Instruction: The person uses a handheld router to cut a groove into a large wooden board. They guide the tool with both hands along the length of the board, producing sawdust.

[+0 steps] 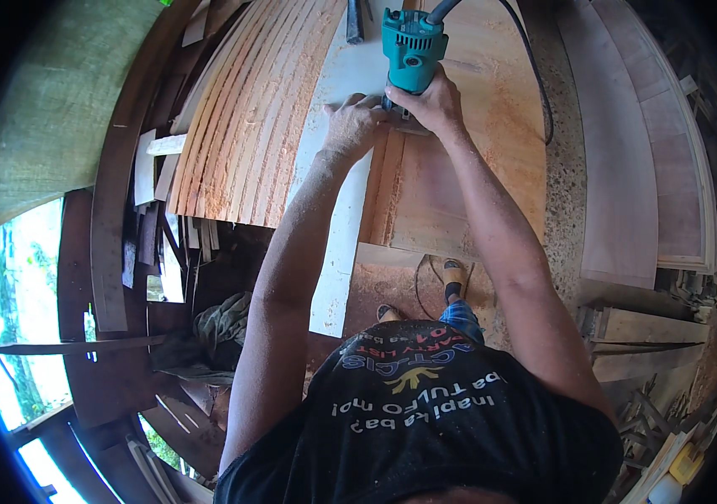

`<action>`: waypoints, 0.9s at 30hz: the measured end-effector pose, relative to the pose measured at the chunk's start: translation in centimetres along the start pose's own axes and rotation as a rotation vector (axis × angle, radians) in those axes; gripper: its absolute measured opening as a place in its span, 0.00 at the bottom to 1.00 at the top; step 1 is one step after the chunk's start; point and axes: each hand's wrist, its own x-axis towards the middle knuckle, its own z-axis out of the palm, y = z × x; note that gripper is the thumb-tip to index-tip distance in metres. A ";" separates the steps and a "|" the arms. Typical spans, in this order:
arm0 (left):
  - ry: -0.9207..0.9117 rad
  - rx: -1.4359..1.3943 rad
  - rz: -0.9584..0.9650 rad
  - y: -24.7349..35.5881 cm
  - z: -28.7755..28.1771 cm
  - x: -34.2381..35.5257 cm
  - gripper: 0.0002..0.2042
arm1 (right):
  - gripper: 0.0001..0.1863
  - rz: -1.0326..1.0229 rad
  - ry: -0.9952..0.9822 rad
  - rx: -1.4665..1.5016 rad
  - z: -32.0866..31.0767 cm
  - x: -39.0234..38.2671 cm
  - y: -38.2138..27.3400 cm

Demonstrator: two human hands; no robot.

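My right hand (430,105) is wrapped round a teal corded power tool, apparently a trim router (411,55), standing upright on the wooden panel (488,168). My left hand (354,122) rests with spread, bent fingers beside the tool's base, on a long white board (329,260); whether its fingertips touch the base, I cannot tell. The white board lies lengthwise over the panel and runs past its near edge. Long parallel grooves (241,126) with sawdust cross the panel left of the board. A dark bar (355,21) lies near the far end of the board.
Curved plywood sheets (614,193) lie at the right, with offcuts (640,420) below. Planks (110,269) and a crumpled cloth (220,323) are at the left, near bright openings. The tool's black cord (547,109) runs down the panel's right side. My sandalled foot (455,277) shows under the panel's near edge.
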 end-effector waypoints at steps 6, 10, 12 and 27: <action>-0.002 0.033 -0.017 -0.2 0.4 0.5 0.06 | 0.43 -0.010 0.006 -0.005 0.0 0.4 0.2; -0.016 0.032 -0.015 -0.1 0.2 1.0 0.06 | 0.42 -0.007 0.021 0.002 -0.2 0.7 0.2; -0.019 0.028 -0.014 -0.4 0.3 1.0 0.06 | 0.42 -0.003 0.020 -0.010 -0.1 0.8 0.0; -0.044 0.040 -0.026 -0.7 0.7 2.0 0.07 | 0.42 0.008 0.019 -0.017 0.1 2.0 0.9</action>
